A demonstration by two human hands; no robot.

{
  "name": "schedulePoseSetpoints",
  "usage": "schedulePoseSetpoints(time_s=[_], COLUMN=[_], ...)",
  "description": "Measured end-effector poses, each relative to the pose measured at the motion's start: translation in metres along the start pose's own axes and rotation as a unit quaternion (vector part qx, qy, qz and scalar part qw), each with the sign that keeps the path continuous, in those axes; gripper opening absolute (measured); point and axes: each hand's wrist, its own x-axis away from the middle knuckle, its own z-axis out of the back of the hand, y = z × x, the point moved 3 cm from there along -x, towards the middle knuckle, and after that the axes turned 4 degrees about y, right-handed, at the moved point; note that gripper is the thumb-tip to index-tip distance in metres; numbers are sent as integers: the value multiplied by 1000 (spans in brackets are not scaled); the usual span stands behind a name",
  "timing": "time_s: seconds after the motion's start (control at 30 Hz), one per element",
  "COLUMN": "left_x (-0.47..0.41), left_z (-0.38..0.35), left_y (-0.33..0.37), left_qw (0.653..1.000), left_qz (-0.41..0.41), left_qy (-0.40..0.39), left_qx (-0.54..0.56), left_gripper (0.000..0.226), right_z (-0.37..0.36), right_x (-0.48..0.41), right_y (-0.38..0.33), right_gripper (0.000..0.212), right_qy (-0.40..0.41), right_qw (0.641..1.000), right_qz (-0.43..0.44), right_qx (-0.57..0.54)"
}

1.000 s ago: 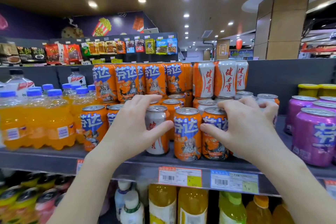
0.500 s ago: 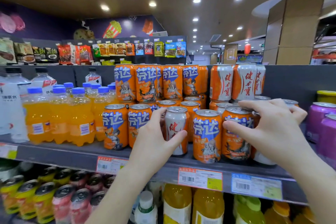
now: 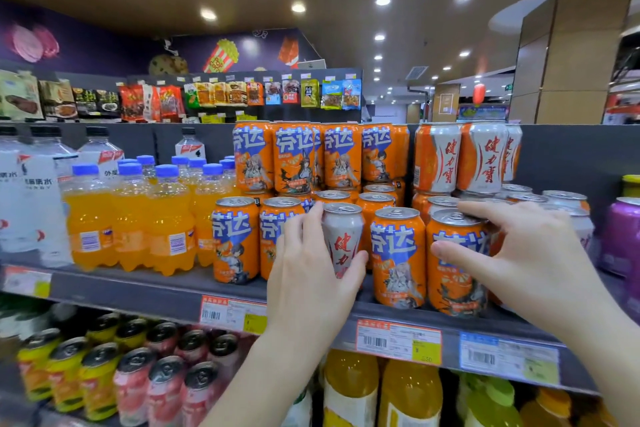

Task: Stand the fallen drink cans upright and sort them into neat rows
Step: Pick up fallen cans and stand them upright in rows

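On the grey shelf (image 3: 145, 291), the left hand (image 3: 311, 284) has its grip clamped on an upright silver can (image 3: 343, 236) (long axis vertical, top up) in the front row, while the right hand (image 3: 530, 260) pinches the neighbouring upright orange can (image 3: 453, 270) by rim and side.

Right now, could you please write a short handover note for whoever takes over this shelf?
Left hand: wrapped around the silver-and-red can, upright among the front-row orange cans.
Right hand: fingers on the rightmost front orange can, also upright.
Done: every can in view stands upright.
Left: the silver can probably belongs with the matching silver-and-red cans at back right; then straighten the rows.
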Motion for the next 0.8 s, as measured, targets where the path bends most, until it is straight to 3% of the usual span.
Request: schedulePoseSetpoints(time_s=[0.13,0.2,0.33,0.43,0.6,0.8], left_x=[3,-1,-28,-44,-44,-48], left_z=[8,6,-5,-12,-15,10], left_y=[26,42,56,60,58,56], left_qw=[995,988,965,944,960,981], left_qz=[-91,-143,-197,-212,-210,-153], left_qy=[30,-25,-141,-205,-173,-57], left_qx=[27,49,-98,-145,-60,101], left_gripper=[88,84,85,76,65,61], right_z=[-3,-3,3,6,10,-2], right_x=[1,0,-2,-1,4,5], right_y=[0,0,-2,-3,0,-4], right_gripper=[81,82,80,77,76,72], right_qy=[2,4,5,4,8,4], right_qw=[1000,1000,999,998,998,998], right_qz=[0,3,-18,-31,-38,-36], right_qx=[-8,-8,-43,-53,-50,-50])
